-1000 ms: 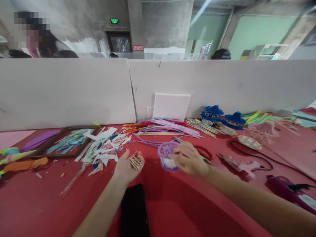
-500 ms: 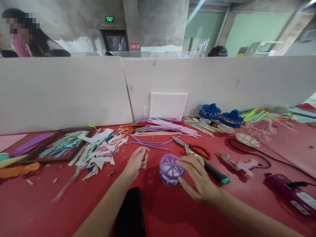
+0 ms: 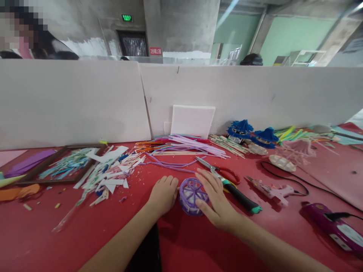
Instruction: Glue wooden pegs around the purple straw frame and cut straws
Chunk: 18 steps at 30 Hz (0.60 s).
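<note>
A small round purple frame [image 3: 193, 196], with spokes across its top and white inside, rests on the red table between my hands. My left hand [image 3: 163, 194] is closed at its left side, knuckles up; what its curled fingers hold, if anything, is hidden. My right hand [image 3: 217, 202] lies with fingers apart against the right side and top of the purple frame. Behind them are loose purple strips [image 3: 176, 165]. Pliers with red handles [image 3: 227, 174] and a black-and-green handled tool [image 3: 244, 198] lie just right of my right hand.
A dark phone [image 3: 147, 249] is partly under my left forearm. Paper scraps [image 3: 113, 175] and a brown frame [image 3: 56, 182] lie left. A pink glue gun [image 3: 275, 190], its cord and a purple power strip [image 3: 334, 228] are right. White boards [image 3: 244, 90] stand behind.
My left hand has moved right and turned knuckles up beside the purple frame. My right hand has shifted left and further over it. The view has moved slightly.
</note>
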Motion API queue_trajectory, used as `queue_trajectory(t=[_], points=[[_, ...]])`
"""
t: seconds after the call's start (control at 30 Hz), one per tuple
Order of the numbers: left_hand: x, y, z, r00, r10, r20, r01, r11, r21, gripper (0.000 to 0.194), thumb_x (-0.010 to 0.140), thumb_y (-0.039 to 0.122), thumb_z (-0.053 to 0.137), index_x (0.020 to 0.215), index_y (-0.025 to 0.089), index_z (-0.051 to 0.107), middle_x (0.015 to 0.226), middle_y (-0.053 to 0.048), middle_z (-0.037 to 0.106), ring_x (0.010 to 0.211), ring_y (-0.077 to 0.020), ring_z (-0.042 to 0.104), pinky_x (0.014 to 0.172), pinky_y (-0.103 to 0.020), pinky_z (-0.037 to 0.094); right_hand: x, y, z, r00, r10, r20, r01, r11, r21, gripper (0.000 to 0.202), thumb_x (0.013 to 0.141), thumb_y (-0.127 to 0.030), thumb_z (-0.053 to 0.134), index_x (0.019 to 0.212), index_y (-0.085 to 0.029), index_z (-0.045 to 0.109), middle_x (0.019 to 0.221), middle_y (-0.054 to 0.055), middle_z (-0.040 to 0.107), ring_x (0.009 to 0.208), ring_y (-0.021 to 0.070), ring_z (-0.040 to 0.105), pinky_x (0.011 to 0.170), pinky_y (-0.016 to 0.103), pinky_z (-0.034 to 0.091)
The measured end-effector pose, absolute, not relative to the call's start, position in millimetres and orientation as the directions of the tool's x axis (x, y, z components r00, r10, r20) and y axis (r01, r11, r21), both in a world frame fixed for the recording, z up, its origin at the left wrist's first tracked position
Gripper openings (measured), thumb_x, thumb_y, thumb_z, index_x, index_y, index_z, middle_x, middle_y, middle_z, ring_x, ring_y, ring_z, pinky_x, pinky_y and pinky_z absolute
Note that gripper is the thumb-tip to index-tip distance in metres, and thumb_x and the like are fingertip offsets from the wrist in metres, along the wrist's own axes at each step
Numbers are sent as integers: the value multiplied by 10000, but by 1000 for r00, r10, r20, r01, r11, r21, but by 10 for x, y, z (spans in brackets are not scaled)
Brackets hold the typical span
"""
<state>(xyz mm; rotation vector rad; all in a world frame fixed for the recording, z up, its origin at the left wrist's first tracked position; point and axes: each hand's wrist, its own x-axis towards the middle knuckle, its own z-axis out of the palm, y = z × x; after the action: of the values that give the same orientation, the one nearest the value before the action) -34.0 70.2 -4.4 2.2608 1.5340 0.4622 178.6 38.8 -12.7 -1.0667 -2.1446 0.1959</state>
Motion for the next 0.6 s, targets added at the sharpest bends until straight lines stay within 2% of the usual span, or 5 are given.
queue_trajectory(t=[0.1,0.2,0.37,0.5,0.6], points=[[-467,762,-7,349,920,178,768,-390,508,129,759,197,605,885,184,632,931,-89,666,941,-276,584,906,-439,444,1719,527,127,-190,811,553,550,554,-625,556,906,-370,492,1419,-249,315,1429,122,418,1325,291,367,1069,511,311],[-561,911,142,179,922,344,719,-361,593,257,819,329,550,1023,186,614,1084,-100,665,1065,-287,566,970,-463,404,1472,817,427,83,904,419,109,409,-906,492,868,-443,510,1302,-217,454,1163,113,620,968,229,626,896,432,470],[-460,1060,535,-158,820,550,586,-371,721,544,969,461,110,1323,169,402,1367,-139,502,1280,-243,449,1047,-418,352,724,1362,839,-63,985,162,-104,155,-982,659,916,-618,192,930,-141,646,661,64,664,760,233,664,789,411,497],[-456,1114,673,-115,849,515,340,-454,824,609,795,611,525,1274,236,514,1481,-61,412,1426,-267,218,1171,-424,101,309,1416,1162,-221,955,198,-134,172,-976,826,927,-585,-36,1090,-105,616,863,107,706,979,251,631,861,423,473],[-591,1211,761,-249,871,423,254,-363,896,589,846,626,422,1247,204,511,1475,-87,413,1446,-283,134,1161,-519,43,272,1278,1274,-292,909,296,-140,266,-954,765,929,-608,11,1321,-142,473,1269,95,591,1205,241,513,964,415,419]])
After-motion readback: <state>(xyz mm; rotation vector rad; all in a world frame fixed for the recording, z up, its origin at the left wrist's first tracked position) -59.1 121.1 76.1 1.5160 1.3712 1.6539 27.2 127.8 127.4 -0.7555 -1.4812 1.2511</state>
